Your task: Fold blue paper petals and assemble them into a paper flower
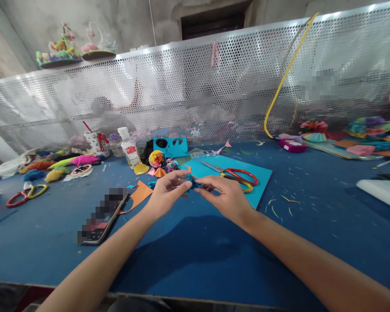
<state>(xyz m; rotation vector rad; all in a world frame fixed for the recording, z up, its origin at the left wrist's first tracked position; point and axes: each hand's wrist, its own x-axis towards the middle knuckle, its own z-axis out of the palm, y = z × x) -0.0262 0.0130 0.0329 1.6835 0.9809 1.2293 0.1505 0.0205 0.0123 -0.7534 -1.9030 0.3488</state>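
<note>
Between the fingertips of both hands is a small curled piece of blue paper (194,182), partly covered by the fingers. My left hand (169,188) pinches it from one side. From the other side my right hand (222,193) grips it with thumb and fingers. Just behind the right hand, scissors with red and yellow handles (243,177) rest on a sheet of light blue card (263,177). Cut orange paper (141,195) lies to the left of my left hand. A multicoloured paper flower (157,159) stands beyond that hand.
A phone (107,216) lies at the left, near another pair of scissors (26,195). Behind stand a bottle of clear liquid (129,149) and a blue card with round holes (170,147). A perforated metal screen (182,95) bounds the table's back. Thin paper scraps (290,199) lie right.
</note>
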